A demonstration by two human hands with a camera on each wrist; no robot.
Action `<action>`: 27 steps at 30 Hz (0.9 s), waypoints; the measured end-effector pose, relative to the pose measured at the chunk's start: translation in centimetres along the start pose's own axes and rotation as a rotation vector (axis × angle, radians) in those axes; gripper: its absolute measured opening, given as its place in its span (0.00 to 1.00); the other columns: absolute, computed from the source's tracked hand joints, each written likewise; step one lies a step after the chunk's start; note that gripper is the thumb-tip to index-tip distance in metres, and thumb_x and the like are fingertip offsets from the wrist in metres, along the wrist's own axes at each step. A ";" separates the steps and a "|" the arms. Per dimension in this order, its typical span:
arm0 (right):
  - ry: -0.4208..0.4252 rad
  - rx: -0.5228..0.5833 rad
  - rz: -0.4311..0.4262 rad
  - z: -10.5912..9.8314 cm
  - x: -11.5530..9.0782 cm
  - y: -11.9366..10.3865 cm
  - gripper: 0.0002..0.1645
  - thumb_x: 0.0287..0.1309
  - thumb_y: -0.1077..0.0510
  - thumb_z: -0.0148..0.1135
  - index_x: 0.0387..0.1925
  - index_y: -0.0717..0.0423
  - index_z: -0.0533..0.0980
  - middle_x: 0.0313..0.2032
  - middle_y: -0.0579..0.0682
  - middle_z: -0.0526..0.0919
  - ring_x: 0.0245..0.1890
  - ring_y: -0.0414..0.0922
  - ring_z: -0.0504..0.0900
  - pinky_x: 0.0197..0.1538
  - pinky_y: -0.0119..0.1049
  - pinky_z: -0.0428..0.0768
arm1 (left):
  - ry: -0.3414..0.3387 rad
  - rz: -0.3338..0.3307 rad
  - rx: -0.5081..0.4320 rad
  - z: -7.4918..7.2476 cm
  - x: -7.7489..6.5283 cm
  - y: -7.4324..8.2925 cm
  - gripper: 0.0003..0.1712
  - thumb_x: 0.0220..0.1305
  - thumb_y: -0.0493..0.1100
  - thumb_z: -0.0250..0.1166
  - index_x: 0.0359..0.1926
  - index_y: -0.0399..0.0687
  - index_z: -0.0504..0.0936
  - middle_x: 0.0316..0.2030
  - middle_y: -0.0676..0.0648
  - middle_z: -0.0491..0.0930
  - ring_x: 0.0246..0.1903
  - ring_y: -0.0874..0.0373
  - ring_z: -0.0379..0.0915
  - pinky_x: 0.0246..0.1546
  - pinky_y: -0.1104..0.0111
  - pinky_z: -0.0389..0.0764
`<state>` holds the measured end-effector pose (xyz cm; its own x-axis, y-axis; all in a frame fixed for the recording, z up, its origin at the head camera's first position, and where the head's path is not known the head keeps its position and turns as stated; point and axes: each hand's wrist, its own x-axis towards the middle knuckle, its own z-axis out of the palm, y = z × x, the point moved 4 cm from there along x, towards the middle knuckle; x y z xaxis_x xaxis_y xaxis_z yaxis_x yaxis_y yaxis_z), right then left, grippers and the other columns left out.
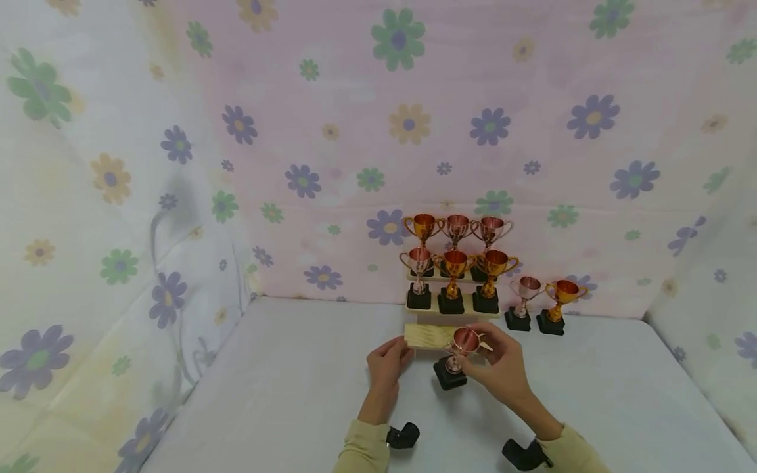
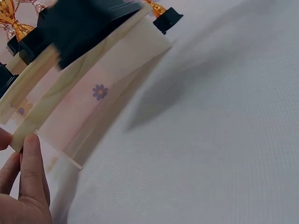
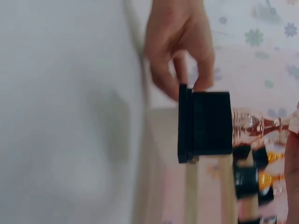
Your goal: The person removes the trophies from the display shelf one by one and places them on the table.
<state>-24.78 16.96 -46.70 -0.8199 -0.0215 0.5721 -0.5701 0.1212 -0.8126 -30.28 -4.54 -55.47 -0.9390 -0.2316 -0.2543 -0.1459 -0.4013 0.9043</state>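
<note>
My right hand (image 1: pixel 503 368) holds a small rose-gold trophy cup (image 1: pixel 451 374) with a square black base, slightly tilted, in front of the lowest step of a tiered wooden stand (image 1: pixel 426 336). Its thumb and fingers are around the cup and stem. In the right wrist view the black base (image 3: pixel 210 123) shows large, with only part of the gripping hand at the right edge. My left hand (image 1: pixel 387 364) pinches the left end of that lowest step. In the left wrist view its thumb and fingers (image 2: pixel 32 163) sit on either side of the board's end (image 2: pixel 60 93).
The middle step carries a rose-gold trophy (image 1: pixel 419 295) and two gold ones (image 1: pixel 452 301). Three more cups (image 1: pixel 424 226) stand on the top step behind. To the right, a rose-gold trophy (image 1: pixel 518 320) and a gold trophy (image 1: pixel 551 322) stand on the white table (image 1: pixel 296 394), before floral cloth.
</note>
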 end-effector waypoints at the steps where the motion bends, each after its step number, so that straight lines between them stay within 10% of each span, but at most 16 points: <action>1: -0.004 0.003 -0.001 -0.7 -0.5 0.0 0.33 0.38 0.84 0.73 0.52 0.71 0.76 0.49 0.43 0.82 0.45 0.35 0.83 0.47 0.27 0.86 | 0.003 0.002 0.003 0.0 0.0 0.0 0.18 0.65 0.33 0.65 0.53 0.25 0.81 0.45 0.37 0.84 0.37 0.58 0.83 0.45 0.67 0.88; 8: -0.009 0.040 0.003 -6.9 -3.2 -0.2 0.35 0.36 0.89 0.66 0.52 0.79 0.72 0.50 0.41 0.83 0.46 0.34 0.83 0.48 0.25 0.85 | 0.001 0.021 0.018 0.1 -0.3 0.1 0.17 0.66 0.33 0.65 0.52 0.25 0.81 0.46 0.35 0.83 0.38 0.58 0.83 0.46 0.67 0.88; 27: 0.376 -0.411 0.144 -22.4 -2.3 2.7 0.33 0.41 0.85 0.69 0.53 0.71 0.77 0.42 0.26 0.81 0.40 0.25 0.80 0.41 0.14 0.80 | 0.003 0.029 -0.014 0.1 0.1 -0.2 0.18 0.66 0.32 0.64 0.52 0.22 0.80 0.43 0.37 0.84 0.36 0.58 0.83 0.46 0.66 0.88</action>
<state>-23.22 39.57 -47.71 -0.7705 0.3687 0.5200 -0.3254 0.4739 -0.8183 -30.38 -4.36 -55.60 -0.9416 -0.2463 -0.2295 -0.1145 -0.4069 0.9063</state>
